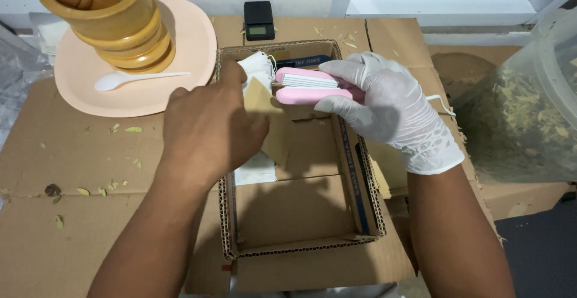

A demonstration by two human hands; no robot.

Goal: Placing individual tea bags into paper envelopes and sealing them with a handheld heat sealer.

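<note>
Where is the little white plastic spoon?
In the head view, the white spoon lies at upper left on the peach plate, just in front of the wooden mortar and left of the cardboard box.

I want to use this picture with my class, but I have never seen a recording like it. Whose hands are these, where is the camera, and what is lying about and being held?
The camera sits on a person's head, looking down at their hands. The bare left hand pinches a small brown paper packet. The white-gloved right hand holds a pink handheld clamp tool against it, over an open cardboard box. Nearby stand a wooden mortar on a peach plate with a white spoon, a small black scale and a clear container of dried leaves.
</note>
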